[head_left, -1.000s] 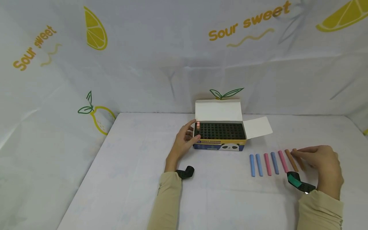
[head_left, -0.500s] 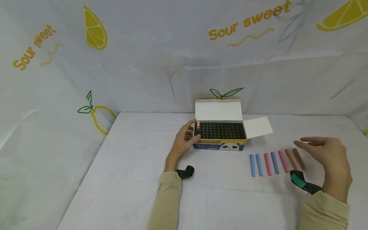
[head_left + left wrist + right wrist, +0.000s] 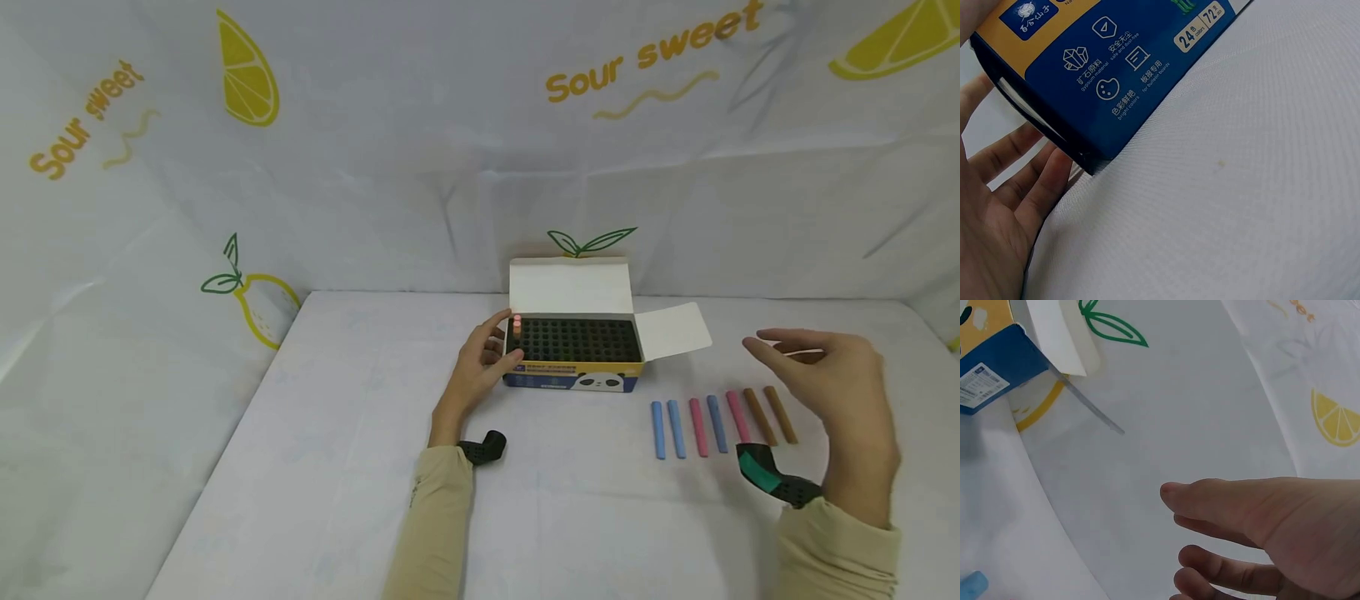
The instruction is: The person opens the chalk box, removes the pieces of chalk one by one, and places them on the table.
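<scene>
An opened chalk box (image 3: 573,377) with a panda on its front stands at the back of the table. My left hand (image 3: 474,360) holds its left end, thumb at the front corner and a fingertip at the back one. In the left wrist view the fingers (image 3: 1041,181) lie along the box's end. My right hand (image 3: 832,375), holding nothing, hovers above and right of a row of chalk sticks. From left they are two light blue, a pink (image 3: 698,427), a darker blue (image 3: 717,424), another pink and two brown sticks (image 3: 782,415).
Inside the box a black holder (image 3: 577,340) has many holes, with a few pinkish and orange chalk tips (image 3: 517,322) at the left. The raised lid (image 3: 570,286) leans back and a white side flap (image 3: 672,331) sticks out right. A printed cloth (image 3: 420,150) hangs behind.
My right hand has let go of the rightmost brown chalk stick, which lies in the row. The hand has since risen away from it, then shifted left. My left hand stays on the box.
</scene>
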{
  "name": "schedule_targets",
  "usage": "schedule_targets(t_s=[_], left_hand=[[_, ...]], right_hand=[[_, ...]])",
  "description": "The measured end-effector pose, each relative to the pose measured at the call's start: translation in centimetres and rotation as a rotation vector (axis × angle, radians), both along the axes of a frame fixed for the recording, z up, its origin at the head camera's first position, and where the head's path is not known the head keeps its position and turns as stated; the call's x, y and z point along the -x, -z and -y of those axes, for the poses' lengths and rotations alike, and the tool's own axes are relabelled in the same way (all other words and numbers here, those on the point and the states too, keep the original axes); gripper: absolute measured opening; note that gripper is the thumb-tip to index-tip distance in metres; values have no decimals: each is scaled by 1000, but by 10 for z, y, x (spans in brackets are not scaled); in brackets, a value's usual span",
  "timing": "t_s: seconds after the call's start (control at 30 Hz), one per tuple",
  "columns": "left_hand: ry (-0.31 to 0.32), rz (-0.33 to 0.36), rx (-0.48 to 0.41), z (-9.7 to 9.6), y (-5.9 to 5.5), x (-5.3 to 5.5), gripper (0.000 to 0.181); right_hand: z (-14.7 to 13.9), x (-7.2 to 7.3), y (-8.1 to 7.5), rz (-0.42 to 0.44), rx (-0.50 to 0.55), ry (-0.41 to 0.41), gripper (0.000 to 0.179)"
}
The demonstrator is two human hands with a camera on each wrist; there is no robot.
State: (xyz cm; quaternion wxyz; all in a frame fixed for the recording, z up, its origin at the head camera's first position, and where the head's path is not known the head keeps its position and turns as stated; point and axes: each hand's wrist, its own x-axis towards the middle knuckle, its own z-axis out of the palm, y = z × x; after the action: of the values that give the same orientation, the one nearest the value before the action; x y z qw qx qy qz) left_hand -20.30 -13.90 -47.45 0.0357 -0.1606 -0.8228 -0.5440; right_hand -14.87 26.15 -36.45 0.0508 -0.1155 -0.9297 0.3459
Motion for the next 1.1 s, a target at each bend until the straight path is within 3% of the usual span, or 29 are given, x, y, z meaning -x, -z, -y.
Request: schedule_targets(t_s=[0.23,0.47,0.73,1.1], left_hand=[[-2,-17,15,1,-1,1,66],[1,-8,-4,2,0,2,65],[16,-6,-29,1,1,1,66],[9,-6,-12,1,1,3,75]], right_hand=[[28,-1,-7,-173,124,-69,46],[74,13,-7,-339,169,-207,31],[121,26,-4,-388,226,-359,28],[177,54,15,-407,319,-450,23]])
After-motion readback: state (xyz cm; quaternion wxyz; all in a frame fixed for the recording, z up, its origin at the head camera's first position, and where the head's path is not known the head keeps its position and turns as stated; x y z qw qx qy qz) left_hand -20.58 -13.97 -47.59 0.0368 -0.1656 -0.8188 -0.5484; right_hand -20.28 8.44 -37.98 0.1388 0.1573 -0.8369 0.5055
